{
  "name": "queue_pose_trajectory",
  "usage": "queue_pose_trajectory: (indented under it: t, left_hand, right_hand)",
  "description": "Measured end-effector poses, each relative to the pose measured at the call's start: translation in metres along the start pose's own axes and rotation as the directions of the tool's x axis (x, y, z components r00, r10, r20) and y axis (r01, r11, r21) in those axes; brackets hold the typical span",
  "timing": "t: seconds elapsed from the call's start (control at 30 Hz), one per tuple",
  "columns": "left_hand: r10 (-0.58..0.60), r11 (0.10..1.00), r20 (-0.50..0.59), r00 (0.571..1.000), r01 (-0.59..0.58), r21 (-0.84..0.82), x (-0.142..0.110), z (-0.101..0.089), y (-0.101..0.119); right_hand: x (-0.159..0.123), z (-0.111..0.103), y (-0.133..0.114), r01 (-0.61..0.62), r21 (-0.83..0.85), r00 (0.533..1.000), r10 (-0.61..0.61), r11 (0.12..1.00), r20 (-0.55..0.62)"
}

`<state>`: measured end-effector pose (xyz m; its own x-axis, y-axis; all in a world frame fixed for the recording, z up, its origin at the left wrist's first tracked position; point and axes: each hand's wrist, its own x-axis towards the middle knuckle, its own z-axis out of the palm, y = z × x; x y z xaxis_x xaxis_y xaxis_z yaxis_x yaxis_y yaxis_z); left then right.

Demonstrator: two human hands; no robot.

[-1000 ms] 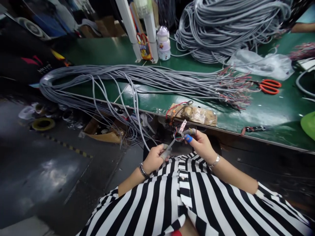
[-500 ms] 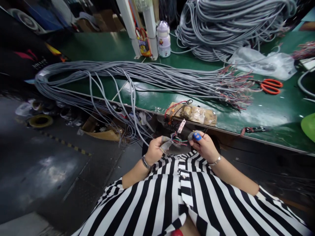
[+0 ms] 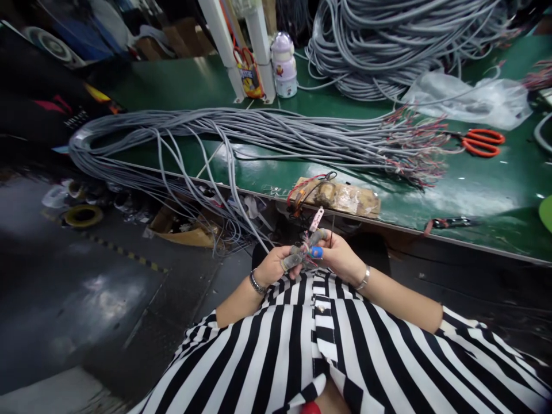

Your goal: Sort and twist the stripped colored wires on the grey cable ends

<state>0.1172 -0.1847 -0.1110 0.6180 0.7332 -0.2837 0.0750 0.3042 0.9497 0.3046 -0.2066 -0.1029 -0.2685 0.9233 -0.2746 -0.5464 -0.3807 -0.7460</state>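
Grey cable (image 3: 255, 229) comes down over the front edge of the surface (image 3: 478, 198) to the left hand (image 3: 272, 266). This hand is bent nearly closed, and it seems to hold the cable near its end, though the fingers hide most of the grip. The right hand (image 3: 340, 256) meets it, and its thumb and forefinger are pinched on the thin coloured wires (image 3: 306, 244); which wires exactly, I cannot tell. Blue tape (image 3: 316, 252) covers the right thumb, and grey covers are on some fingers of both hands. The cable end and its wires are just in front of the front edge, near the board (image 3: 359, 200). Beside the right forefinger stands a tilted pale strip (image 3: 317, 219).

The board lies along the front edge, with red and black leads at its left end. Behind it, a long bundle (image 3: 280, 131) of grey cables is stretched along the surface, its stripped ends toward the right. Orange scissors (image 3: 483, 142) lie beside these ends. Farther back, toward the far edge, are a bottle (image 3: 284, 68), a big coil (image 3: 388, 49) and a clear bag (image 3: 468, 103).
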Motion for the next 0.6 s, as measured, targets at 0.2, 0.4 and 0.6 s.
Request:
queue_pose_trajectory:
  t: [0.2,0.4,0.6]
  left_hand:
    - [-0.020,1.000,-0.001,1.000,0.020,-0.007,0.008,-0.003,-0.001]
    - [0.269,0.883,0.158,0.950,-0.309,0.354,0.011,-0.010,0.014]
    - [0.420,0.668,0.417,0.806,-0.586,0.459,0.018,-0.010,0.023]
  right_hand:
    - [-0.001,-0.005,0.001,-0.081,0.107,0.997,0.079,0.991,0.027]
    - [-0.001,-0.010,-0.005,-0.272,0.235,0.962,0.253,0.933,0.105]
    - [0.004,-0.013,-0.008,-0.241,0.309,0.966,0.259,0.920,-0.020]
